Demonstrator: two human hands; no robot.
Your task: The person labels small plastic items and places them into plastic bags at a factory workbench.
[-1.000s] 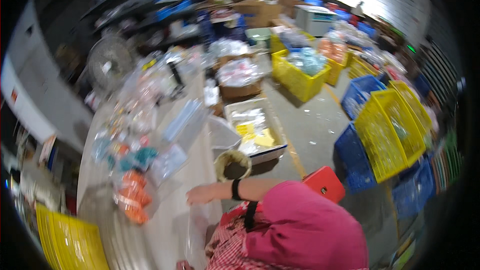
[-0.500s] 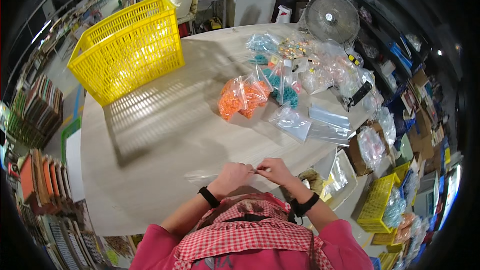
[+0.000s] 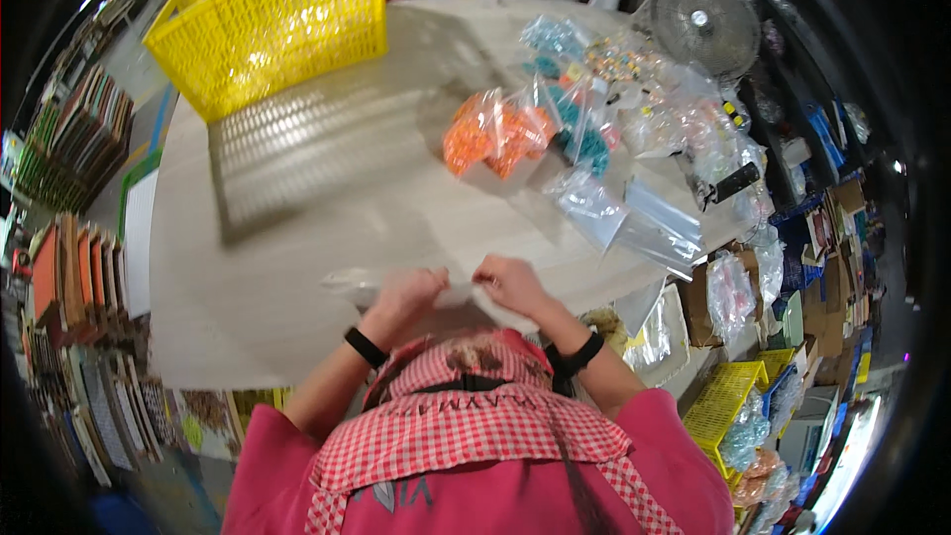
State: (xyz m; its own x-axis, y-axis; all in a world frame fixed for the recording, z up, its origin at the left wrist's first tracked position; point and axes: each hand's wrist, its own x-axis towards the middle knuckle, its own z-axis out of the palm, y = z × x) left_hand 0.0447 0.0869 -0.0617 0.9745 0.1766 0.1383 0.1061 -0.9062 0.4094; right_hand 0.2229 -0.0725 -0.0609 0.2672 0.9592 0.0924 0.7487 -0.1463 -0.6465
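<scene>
My left hand (image 3: pixel 410 293) is closed with curled fingers just above the near part of the table. A clear plastic bag (image 3: pixel 349 279) sticks out past it on the left. To its right my right hand (image 3: pixel 509 283) is closed too, its fingers pinched together. Blurred, see-through film spans the short gap between the two hands and reaches both. Farther off on the table sit bags of orange pieces (image 3: pixel 497 133) and a bag of teal pieces (image 3: pixel 584 147). Flat clear bags (image 3: pixel 591 206) lie to the right of the hands.
A yellow plastic crate (image 3: pixel 282 35) stands at the far left of the table (image 3: pixel 327 218). At the far right are a fan (image 3: pixel 705 22), many clear bags and a black object (image 3: pixel 733 181). Another yellow crate (image 3: pixel 721 406) with bags is lower right, beside a pale tub (image 3: pixel 666 345).
My hands, which were touching at the fingertips, have moved apart, the left one leftward. The whole view has shifted, so the table things appear higher in the picture.
</scene>
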